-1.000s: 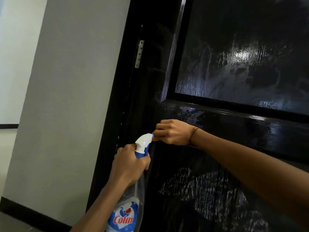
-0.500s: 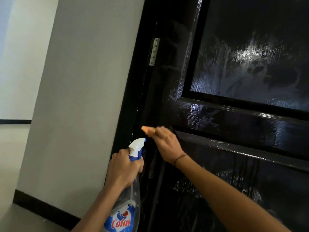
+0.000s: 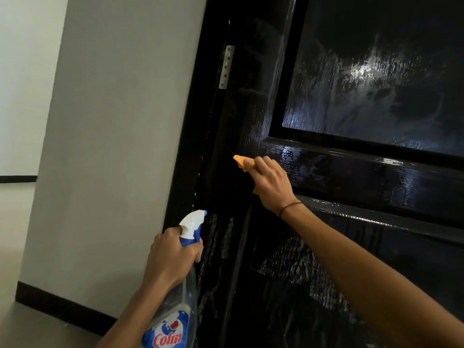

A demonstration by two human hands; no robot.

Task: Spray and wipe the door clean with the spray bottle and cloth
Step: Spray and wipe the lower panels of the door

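Both my hands are busy at the hinge side of the door point(image 3: 351, 172). My right hand point(image 3: 272, 185) lies over an orange cloth point(image 3: 240, 162), fingers bent round it and pressing it against the black wood just left of the middle rail; one corner of the cloth pokes out past my fingertips, and another bit shows under my palm. A thin dark band point(image 3: 288, 207) circles that wrist. My left hand point(image 3: 170, 257) is wrapped round the neck of the spray bottle point(image 3: 173, 322), low and to the left of the cloth and apart from it. The bottle's white and blue trigger head point(image 3: 192, 223) points up toward the door edge, and the clear body carries a blue label reading Colin. I think a finger sits on the trigger, but my knuckles hide it, so I cannot say for certain.

Wet, streaky patches shine on the upper panel point(image 3: 364, 79) and on the lower panel point(image 3: 301, 267) below my right forearm. A silver hinge plate point(image 3: 226, 66) is set in the door edge above the cloth. Left of the dark frame stands a grey wall point(image 3: 108, 146) with a black skirting point(image 3: 62, 307) along the floor.
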